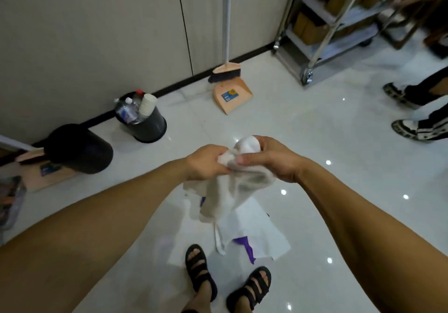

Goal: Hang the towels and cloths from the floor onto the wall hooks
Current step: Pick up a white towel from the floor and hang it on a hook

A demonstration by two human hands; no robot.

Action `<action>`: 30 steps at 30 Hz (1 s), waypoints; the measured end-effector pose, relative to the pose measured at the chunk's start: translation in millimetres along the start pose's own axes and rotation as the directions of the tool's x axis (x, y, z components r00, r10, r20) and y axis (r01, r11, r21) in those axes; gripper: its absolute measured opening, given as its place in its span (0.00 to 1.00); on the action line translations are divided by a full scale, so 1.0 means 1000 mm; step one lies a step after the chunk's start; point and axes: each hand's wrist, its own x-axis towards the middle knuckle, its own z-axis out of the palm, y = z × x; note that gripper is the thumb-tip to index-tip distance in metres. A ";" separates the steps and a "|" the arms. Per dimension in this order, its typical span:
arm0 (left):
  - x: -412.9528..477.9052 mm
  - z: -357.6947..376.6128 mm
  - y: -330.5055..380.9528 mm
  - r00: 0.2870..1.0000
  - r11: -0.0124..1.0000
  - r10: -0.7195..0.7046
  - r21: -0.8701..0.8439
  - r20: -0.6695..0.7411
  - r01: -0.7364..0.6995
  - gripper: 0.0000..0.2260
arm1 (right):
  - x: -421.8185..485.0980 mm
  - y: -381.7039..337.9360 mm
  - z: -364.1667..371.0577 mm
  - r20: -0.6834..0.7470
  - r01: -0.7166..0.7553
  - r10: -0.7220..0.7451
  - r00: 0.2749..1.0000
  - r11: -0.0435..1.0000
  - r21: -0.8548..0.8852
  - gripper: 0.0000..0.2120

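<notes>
I hold a whitish towel in front of me with both hands, well above the floor. My left hand pinches its bunched top edge. My right hand grips the same bunch from the right, with a rounded fold sticking up past the fingers. The rest of the towel hangs down between my arms. On the glossy white floor below lie a white cloth and a purple cloth partly under it, just ahead of my sandalled feet. No wall hooks are in view.
Two black bins stand by the beige wall: one full of bottles and cups, one further left. A broom and dustpan lean at the wall. A metal trolley and another person's legs are at right.
</notes>
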 end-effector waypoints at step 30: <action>-0.330 -0.161 0.079 0.620 0.781 -0.593 -0.554 -0.514 0.289 0.37 | -0.100 -0.271 0.174 0.178 0.100 -0.264 0.948 0.777 0.621 0.14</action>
